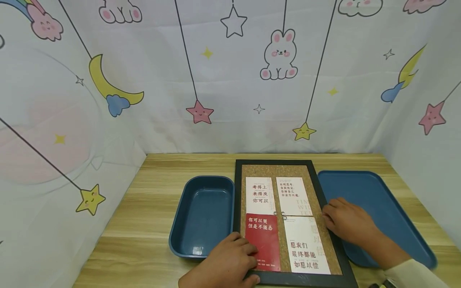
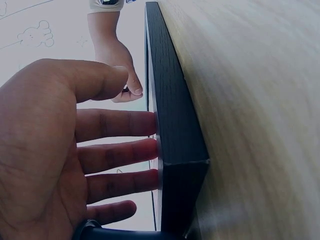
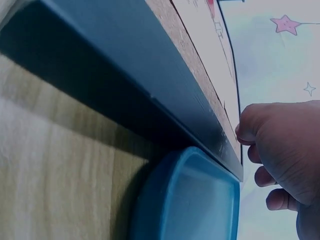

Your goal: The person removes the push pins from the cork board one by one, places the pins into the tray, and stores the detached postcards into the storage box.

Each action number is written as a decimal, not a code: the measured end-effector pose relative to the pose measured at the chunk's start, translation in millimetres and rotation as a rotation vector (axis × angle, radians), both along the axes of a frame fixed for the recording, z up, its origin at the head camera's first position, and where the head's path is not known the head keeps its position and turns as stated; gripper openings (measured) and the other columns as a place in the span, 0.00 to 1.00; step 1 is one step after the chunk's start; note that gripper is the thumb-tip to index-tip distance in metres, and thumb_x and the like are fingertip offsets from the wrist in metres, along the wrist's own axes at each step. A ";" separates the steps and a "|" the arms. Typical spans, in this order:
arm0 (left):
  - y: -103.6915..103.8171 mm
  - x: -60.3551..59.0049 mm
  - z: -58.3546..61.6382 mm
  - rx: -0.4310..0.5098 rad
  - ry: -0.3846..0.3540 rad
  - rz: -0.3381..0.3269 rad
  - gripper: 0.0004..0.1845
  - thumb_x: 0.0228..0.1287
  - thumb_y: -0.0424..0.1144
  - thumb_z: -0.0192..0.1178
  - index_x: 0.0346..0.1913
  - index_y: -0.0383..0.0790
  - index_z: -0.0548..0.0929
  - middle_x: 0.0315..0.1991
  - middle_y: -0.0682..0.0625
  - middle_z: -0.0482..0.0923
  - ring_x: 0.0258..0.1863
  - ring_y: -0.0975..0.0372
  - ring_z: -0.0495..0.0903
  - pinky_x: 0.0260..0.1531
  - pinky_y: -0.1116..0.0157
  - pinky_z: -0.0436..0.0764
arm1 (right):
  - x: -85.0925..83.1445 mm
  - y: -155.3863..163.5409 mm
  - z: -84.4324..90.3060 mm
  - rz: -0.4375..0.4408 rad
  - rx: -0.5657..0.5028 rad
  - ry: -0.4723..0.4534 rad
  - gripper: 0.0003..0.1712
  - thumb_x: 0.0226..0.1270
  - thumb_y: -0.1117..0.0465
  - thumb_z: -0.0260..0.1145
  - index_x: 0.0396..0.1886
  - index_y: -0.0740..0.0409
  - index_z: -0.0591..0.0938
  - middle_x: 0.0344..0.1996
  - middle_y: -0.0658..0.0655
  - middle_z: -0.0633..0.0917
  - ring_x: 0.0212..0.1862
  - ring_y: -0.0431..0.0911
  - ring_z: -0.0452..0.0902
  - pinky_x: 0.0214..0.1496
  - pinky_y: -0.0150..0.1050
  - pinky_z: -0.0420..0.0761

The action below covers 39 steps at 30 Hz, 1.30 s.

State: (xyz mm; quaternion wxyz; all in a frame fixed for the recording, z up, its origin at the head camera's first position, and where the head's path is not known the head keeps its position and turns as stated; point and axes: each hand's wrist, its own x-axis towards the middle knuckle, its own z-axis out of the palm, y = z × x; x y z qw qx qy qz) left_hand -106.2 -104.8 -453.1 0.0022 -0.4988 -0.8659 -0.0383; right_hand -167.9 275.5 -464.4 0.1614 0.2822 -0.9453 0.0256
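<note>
A black-framed cork board [image 1: 235,200] lies flat on the wooden table with four cards on it. Two white cards [image 1: 260,195] [image 1: 291,195] are at the top. A red card [image 1: 264,236] and a white card [image 1: 306,248] are below. Small silver pins [image 1: 283,217] sit where the cards meet. My left hand [image 1: 230,262] rests on the board's near left corner, fingers straight against the frame [image 2: 172,115] and the red card's edge. My right hand [image 1: 343,222] lies on the right frame rail [image 3: 125,65], fingertips beside the lower white card, holding nothing.
A deep blue bin [image 1: 203,216] stands left of the board. A shallow blue tray [image 1: 374,200] lies to its right, under my right wrist. Patterned fabric walls close in the table's back and sides. Bare wood [image 1: 151,248] shows at the front left.
</note>
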 end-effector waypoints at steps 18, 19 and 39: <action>0.3 -0.3 1.8 -0.015 -0.013 0.005 0.17 0.67 0.61 0.62 0.48 0.59 0.91 0.52 0.62 0.83 0.49 0.69 0.78 0.58 0.60 0.72 | 0.5 -11.0 -1.7 0.010 -0.001 -0.017 0.08 0.62 0.58 0.75 0.29 0.46 0.82 0.29 0.44 0.74 0.33 0.41 0.68 0.28 0.38 0.71; 0.4 -0.2 1.9 -0.013 -0.007 0.003 0.16 0.67 0.61 0.62 0.48 0.59 0.91 0.52 0.62 0.83 0.49 0.69 0.78 0.58 0.60 0.72 | 0.4 -11.8 -2.0 0.008 -0.003 -0.016 0.07 0.62 0.58 0.75 0.30 0.47 0.83 0.29 0.44 0.74 0.33 0.41 0.68 0.28 0.38 0.72; 0.3 -0.2 1.2 -0.010 -0.022 0.005 0.16 0.67 0.61 0.62 0.46 0.59 0.91 0.51 0.62 0.83 0.49 0.69 0.78 0.58 0.60 0.72 | 0.4 -28.4 0.7 0.007 -0.011 -0.032 0.09 0.60 0.61 0.75 0.40 0.52 0.86 0.37 0.48 0.83 0.41 0.46 0.79 0.38 0.45 0.81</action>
